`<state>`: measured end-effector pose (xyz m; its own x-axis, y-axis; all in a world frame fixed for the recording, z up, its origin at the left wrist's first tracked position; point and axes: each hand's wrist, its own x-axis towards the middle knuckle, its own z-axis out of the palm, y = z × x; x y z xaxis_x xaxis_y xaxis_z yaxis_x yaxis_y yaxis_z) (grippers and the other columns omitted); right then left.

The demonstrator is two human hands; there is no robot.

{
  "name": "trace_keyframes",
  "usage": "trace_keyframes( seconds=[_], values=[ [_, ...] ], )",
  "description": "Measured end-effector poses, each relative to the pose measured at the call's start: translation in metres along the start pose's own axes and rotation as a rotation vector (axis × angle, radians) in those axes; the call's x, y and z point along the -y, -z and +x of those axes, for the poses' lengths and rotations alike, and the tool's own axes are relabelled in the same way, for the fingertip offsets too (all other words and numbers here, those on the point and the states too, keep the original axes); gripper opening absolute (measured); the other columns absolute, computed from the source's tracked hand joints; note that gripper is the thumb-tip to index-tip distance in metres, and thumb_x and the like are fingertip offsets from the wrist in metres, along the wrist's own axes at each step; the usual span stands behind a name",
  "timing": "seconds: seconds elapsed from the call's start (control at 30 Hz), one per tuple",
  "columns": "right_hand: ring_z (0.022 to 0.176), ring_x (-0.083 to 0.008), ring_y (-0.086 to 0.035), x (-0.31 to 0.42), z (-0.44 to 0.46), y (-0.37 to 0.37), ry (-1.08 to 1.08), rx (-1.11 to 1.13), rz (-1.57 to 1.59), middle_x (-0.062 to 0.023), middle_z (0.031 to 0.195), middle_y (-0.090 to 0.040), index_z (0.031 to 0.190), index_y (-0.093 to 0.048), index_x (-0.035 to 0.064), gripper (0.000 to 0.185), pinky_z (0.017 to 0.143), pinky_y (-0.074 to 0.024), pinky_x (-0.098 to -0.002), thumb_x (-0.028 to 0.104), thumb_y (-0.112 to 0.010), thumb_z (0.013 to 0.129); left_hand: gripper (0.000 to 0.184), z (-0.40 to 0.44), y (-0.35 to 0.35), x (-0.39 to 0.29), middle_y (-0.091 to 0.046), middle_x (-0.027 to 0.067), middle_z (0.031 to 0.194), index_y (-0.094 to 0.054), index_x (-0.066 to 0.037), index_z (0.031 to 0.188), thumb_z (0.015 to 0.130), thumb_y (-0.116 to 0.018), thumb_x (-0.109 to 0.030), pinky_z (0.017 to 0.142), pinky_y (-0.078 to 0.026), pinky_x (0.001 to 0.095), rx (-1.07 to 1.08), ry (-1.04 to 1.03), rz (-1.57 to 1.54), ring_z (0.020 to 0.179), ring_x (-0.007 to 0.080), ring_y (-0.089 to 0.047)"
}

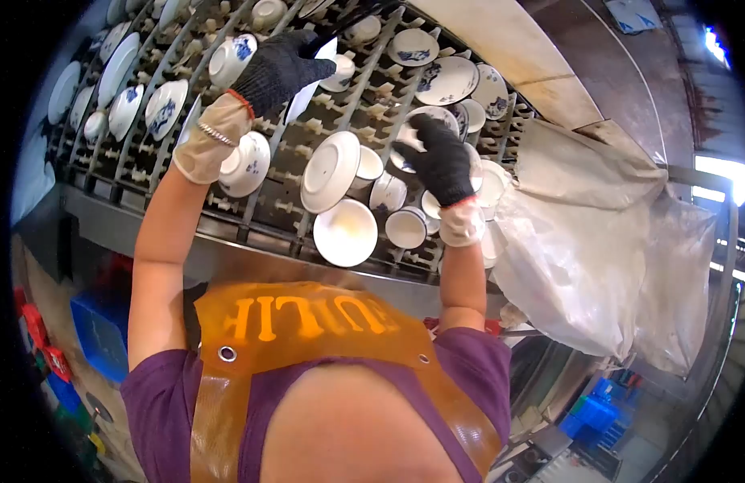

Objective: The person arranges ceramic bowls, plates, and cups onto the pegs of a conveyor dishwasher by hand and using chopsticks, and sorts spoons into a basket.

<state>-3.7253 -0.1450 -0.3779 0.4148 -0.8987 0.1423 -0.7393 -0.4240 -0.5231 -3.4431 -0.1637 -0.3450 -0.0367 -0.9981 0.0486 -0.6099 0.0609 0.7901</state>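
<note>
My left hand [274,74], in a black glove, is closed on a white dish [312,90] seen nearly edge-on over the conveyor rack [276,189]. My right hand [441,159], also black-gloved, has its thumb and fingers apart over a group of dishes on the right. Its fingertips reach a blue-patterned plate [434,117]; whether they press on it I cannot tell. Between my hands lie a white plate [331,171], a bowl [345,233] with a yellowish inside and several small cups, one a white cup [406,228]. A patterned bowl [245,164] sits below my left wrist.
Patterned dishes stand tilted in the rack's left rows, among them a bowl [165,109]. A large patterned plate [447,80] lies at upper right. Clear plastic sheeting [582,233] hangs on the right. A blue crate [101,330] stands at lower left. The metal edge [227,229] runs before me.
</note>
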Motion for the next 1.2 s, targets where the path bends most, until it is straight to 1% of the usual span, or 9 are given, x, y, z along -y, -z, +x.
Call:
trace_keyframes(
  seconds=[0.2, 0.37, 0.53, 0.6, 0.73, 0.97, 1.1, 1.13, 1.2],
  values=[
    [0.082, -0.0335, -0.059, -0.028, 0.016, -0.105, 0.332, 0.337, -0.080, -0.0160, 0.086, -0.062, 0.097, -0.059, 0.0086, 0.025, 0.073, -0.0467, -0.0397, 0.023, -0.058, 0.076, 0.047, -0.025, -0.040, 0.044, -0.064, 0.0164, 0.082, -0.061, -0.001, 0.094, 0.070, -0.070, -0.041, 0.072, -0.047, 0.0352, 0.037, 0.053, 0.055, 0.074, 0.0272, -0.062],
    [0.078, -0.0352, -0.058, 0.006, 0.002, -0.048, 0.099, -0.334, -0.134, -0.0162, 0.086, -0.059, 0.093, -0.057, 0.0036, 0.024, 0.065, -0.0479, -0.0404, 0.016, -0.063, 0.073, 0.034, -0.073, -0.028, 0.043, -0.063, 0.0107, 0.085, -0.059, -0.002, 0.102, 0.079, -0.064, -0.027, 0.073, -0.046, 0.0297, -0.110, 0.111, -0.338, 0.078, 0.0162, -0.058],
    [0.100, -0.0315, -0.050, 0.036, -0.008, -0.053, 0.506, -0.062, 0.068, -0.0143, 0.102, -0.056, 0.094, -0.060, 0.0101, 0.024, 0.085, -0.0412, -0.0406, 0.007, -0.057, 0.071, 0.028, -0.106, -0.014, 0.041, -0.062, 0.0043, 0.079, -0.060, -0.001, 0.101, 0.084, -0.058, -0.024, 0.069, -0.044, 0.0259, -0.166, -0.083, -0.314, 0.074, 0.0107, -0.056],
    [0.105, -0.0280, -0.048, 0.044, -0.013, -0.056, 0.587, 0.183, -0.049, -0.0070, 0.105, -0.057, 0.091, -0.063, 0.0150, 0.028, 0.091, -0.0384, -0.0411, 0.005, -0.056, 0.066, 0.026, -0.127, 0.000, -0.003, -0.060, 0.0017, 0.073, -0.060, -0.004, 0.100, 0.085, -0.057, -0.024, 0.054, -0.042, 0.0216, -0.098, 0.339, -0.688, 0.059, 0.0071, -0.052],
    [0.107, -0.0270, -0.048, 0.054, -0.019, -0.061, 0.681, 0.128, -0.212, -0.0031, 0.106, -0.059, 0.090, -0.063, 0.0164, 0.027, 0.092, -0.0372, -0.0404, 0.005, -0.057, 0.066, 0.023, -0.161, -0.007, 0.002, -0.059, -0.0009, 0.068, -0.061, -0.006, 0.101, 0.086, -0.055, -0.023, 0.033, -0.025, 0.0169, -0.141, 0.313, -0.778, 0.038, 0.0009, -0.035],
    [0.078, -0.0296, -0.062, 0.068, -0.022, -0.024, 0.018, -0.136, 0.017, -0.0133, 0.086, -0.065, 0.100, -0.060, 0.0061, 0.027, 0.069, -0.0491, -0.0374, 0.022, -0.060, 0.079, 0.022, -0.208, -0.003, 0.015, -0.059, 0.0001, 0.068, -0.062, -0.008, 0.101, 0.086, -0.055, -0.023, 0.031, -0.023, 0.0183, -0.278, 0.478, -0.882, 0.035, 0.0013, -0.033],
    [0.063, -0.0330, -0.061, 0.056, -0.026, -0.067, 0.067, -0.192, 0.200, -0.0208, 0.078, -0.062, 0.103, -0.052, 0.0013, 0.027, 0.052, -0.0481, -0.0406, 0.019, -0.053, 0.082, 0.023, -0.211, -0.015, 0.011, -0.060, -0.0001, 0.068, -0.062, -0.009, 0.104, 0.086, -0.055, -0.022, 0.032, -0.023, 0.0178, -0.254, 0.362, -0.867, 0.036, 0.0013, -0.032],
    [0.061, -0.0294, -0.061, 0.084, -0.032, -0.063, -0.295, -0.071, 0.646, -0.0185, 0.082, -0.062, 0.107, -0.050, 0.0027, 0.028, 0.050, -0.0476, -0.0381, 0.017, -0.054, 0.083, 0.023, -0.210, -0.018, 0.010, -0.060, -0.0001, 0.068, -0.062, -0.009, 0.104, 0.086, -0.055, -0.022, 0.032, -0.023, 0.0178, -0.250, 0.356, -0.865, 0.036, 0.0013, -0.032],
    [0.068, -0.0288, -0.062, 0.071, -0.045, -0.082, -0.066, 0.044, 0.429, -0.0155, 0.084, -0.063, 0.111, -0.051, 0.0065, 0.036, 0.056, -0.0486, -0.0383, 0.023, -0.059, 0.080, 0.022, -0.211, -0.025, 0.012, -0.060, -0.0003, 0.068, -0.062, -0.009, 0.104, 0.087, -0.055, -0.021, 0.033, -0.024, 0.0173, -0.205, 0.367, -0.947, 0.037, 0.0011, -0.033]
  ],
)
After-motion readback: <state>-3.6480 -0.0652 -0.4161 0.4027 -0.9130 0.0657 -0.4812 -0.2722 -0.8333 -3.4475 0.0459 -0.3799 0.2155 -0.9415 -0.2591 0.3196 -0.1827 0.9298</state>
